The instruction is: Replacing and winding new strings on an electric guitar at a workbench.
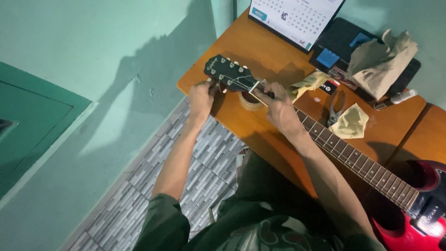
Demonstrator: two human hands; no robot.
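On the orange-brown wooden bench (260, 51), a red electric guitar with a dark fretboard (357, 162) is laid across at a slant, its black headstock (227, 73) reaching past the bench's near-left edge. The left hand (200, 100) is closed in a narrow grip on a tuning peg at the lower side of the headstock. The right hand (278, 108) is set just past the headstock, on the top of the neck, its fingers pressed down on the strings; whether anything is pinched there cannot be told. A roll of tan tape (248, 102) is seen under the neck, just beside the headstock. Further along the neck, pale yellow cloths (350, 122) and a pair of grey pliers (335, 108) are spread on the bench. Behind the headstock a white desk calendar (295, 16) is propped, with a black pad (344, 39) and crumpled brown paper (381, 60) beside it. Mint-green walls (116, 69) and a grey striped tile floor (139, 195) are seen left of the headstock.
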